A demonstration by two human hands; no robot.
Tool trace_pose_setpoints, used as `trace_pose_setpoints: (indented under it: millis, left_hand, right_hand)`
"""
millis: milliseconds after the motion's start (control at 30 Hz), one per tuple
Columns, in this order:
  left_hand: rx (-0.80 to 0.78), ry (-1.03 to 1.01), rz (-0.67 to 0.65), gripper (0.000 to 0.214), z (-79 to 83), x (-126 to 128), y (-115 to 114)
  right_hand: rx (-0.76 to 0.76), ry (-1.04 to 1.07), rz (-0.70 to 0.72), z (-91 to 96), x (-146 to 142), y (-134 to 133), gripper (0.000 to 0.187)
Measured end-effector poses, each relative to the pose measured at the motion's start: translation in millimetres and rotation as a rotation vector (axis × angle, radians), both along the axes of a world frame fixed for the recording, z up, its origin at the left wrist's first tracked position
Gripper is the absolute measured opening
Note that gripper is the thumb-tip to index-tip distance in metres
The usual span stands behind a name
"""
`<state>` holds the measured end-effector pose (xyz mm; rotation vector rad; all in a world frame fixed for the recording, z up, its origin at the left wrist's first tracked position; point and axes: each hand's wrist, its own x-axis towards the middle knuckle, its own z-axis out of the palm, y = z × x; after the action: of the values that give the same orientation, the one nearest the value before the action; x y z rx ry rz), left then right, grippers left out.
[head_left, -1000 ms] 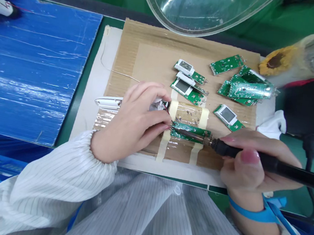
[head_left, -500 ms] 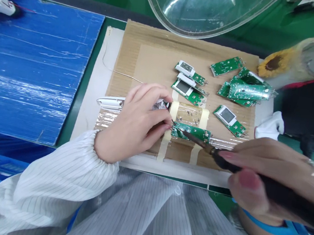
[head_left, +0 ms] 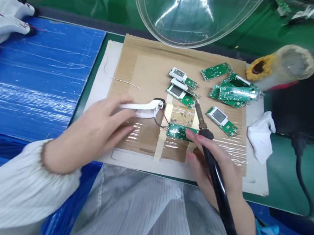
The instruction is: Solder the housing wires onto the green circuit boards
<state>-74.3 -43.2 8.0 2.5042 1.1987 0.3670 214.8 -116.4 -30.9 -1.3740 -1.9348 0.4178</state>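
My left hand (head_left: 95, 131) closes its fingers on the rear end of a white plastic housing (head_left: 143, 108) with a black tip. Thin red and dark wires run from that housing to a green circuit board (head_left: 175, 130) lying on the cardboard. In my right hand (head_left: 224, 169) is a soldering iron (head_left: 215, 168), its black handle between the fingers and its metal tip pointing up and away. Fingertips of the right hand touch the right end of the wired board. The iron's tip is near a board with a small screen (head_left: 180, 93).
Several more green boards (head_left: 232, 94) lie at the right of the cardboard (head_left: 149, 57). A solder wire (head_left: 127, 82) lies at its left. Behind stands a clear bowl (head_left: 187, 44); a yellow-rimmed holder (head_left: 260, 68) and a white part (head_left: 260, 137) are at right. White housings (head_left: 8, 23) rest on a blue sheet (head_left: 44, 68).
My left hand has moved left, away from the wired end of the board. The right hand has come in to the board, and the iron has swung from pointing left to pointing up.
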Motion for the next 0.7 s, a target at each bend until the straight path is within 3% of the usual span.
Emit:
trace_pose_setpoints:
  millis: [100,167,233,367,467,567,700]
  left_hand:
    - [-0.153,0.027,-0.048,0.046,12.9,-8,-26]
    - [-0.305,-0.052,-0.158,0.063,16.0,4,-42]
    - [-0.362,-0.095,-0.212,0.061,14.9,24,-49]
    - [0.002,0.093,-0.213,0.026,14.8,60,-39]
    - [0.194,0.239,-0.333,0.011,19.9,74,-27]
    - [0.272,0.15,-0.419,0.01,19.8,76,-20]
    - [0.219,-0.085,-0.382,0.017,7.4,71,-18]
  right_hand:
    - [-0.063,0.052,0.114,-2.3,2,-4,0.077]
    - [-0.116,0.065,0.173,-5.0,3,-7,0.09]
    - [-0.102,0.025,0.192,-10.0,0,-10,0.097]
    - [-0.019,-0.041,0.165,-19.7,-8,-13,0.096]
    - [-0.015,-0.036,0.144,-21.7,-10,-13,0.094]
    - [-0.004,-0.033,0.139,-21.3,-10,-13,0.094]
    - [0.002,-0.026,0.157,-21.1,-8,-14,0.097]
